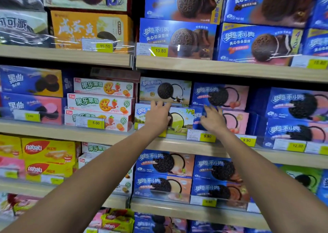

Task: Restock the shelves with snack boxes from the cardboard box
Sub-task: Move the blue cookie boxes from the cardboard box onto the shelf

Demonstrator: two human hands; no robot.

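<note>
At the front edge of the middle shelf point(177, 145), under a coconut box point(165, 90), sits the green-and-blue snack box point(182, 120). The left hand point(158, 117) lies spread on its face and the right hand point(211, 119) has its fingers splayed at its end (neither clearly gripping). Push evenly to square it. It is glossy card with a cookie pictured.

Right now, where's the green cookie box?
Head view, centre: green cookie box on the middle shelf, behind the left hand, below the coconut box, left of the pink box.

Yellow 10.80 price tag point(160, 50), 5.00 price tag point(95, 123), 9.90 price tag point(207, 136)
</note>
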